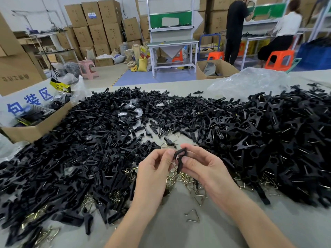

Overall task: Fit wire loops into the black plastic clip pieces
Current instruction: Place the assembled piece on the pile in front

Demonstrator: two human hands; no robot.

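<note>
A black plastic clip piece is held upright above the table between both hands. My right hand pinches it from the right with thumb and fingers. My left hand pinches its upper left end with thumb and forefinger. Whether a wire loop sits in this clip I cannot tell. Under my hands lies a scatter of metal wire loops. One triangular wire loop lies alone on the grey table nearer to me.
Heaps of black clip pieces cover the table left, back and right. A cardboard box stands at the left edge, crumpled clear plastic at the back right. Two people work at far benches.
</note>
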